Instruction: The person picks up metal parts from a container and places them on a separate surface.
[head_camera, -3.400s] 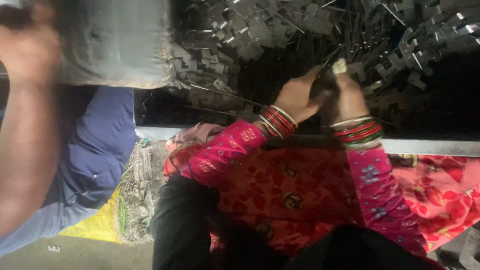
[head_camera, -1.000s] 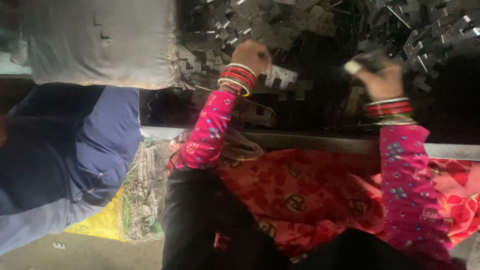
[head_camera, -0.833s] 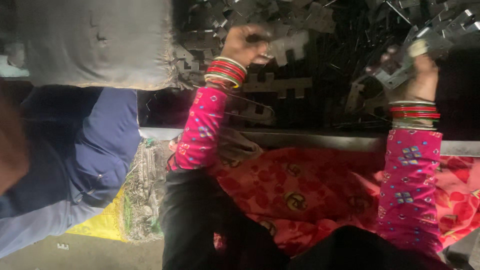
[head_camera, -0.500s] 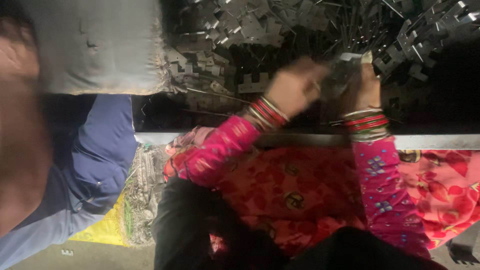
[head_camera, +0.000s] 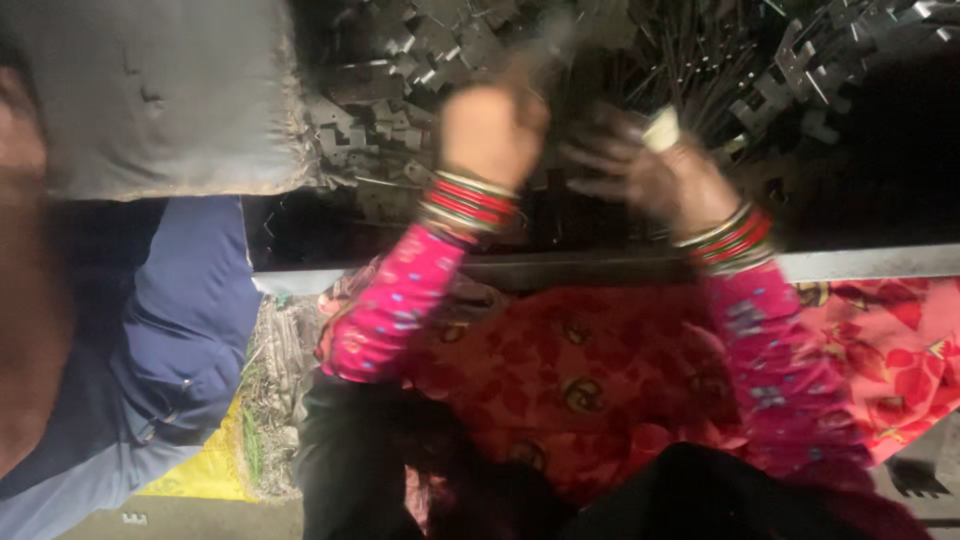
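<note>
Metal pieces (head_camera: 430, 60), flat notched stampings mixed with thin rods, lie heaped across a dark work surface above a pale metal ledge (head_camera: 860, 263); the left hand (head_camera: 492, 130), blurred, is curled into a loose fist over the heap, though whether it grips a piece cannot be told; the right hand (head_camera: 640, 165), just beside it, spreads its fingers (head_camera: 590, 160) apart over the rods, a small pale object (head_camera: 660, 130) at its fingertips; red and green bangles (head_camera: 465, 205) ring both wrists above pink patterned sleeves (head_camera: 390, 310); a grey sack (head_camera: 150, 95) sits to the left of the heap; another person's blue-clad arm (head_camera: 160, 330) fills the left edge.
</note>
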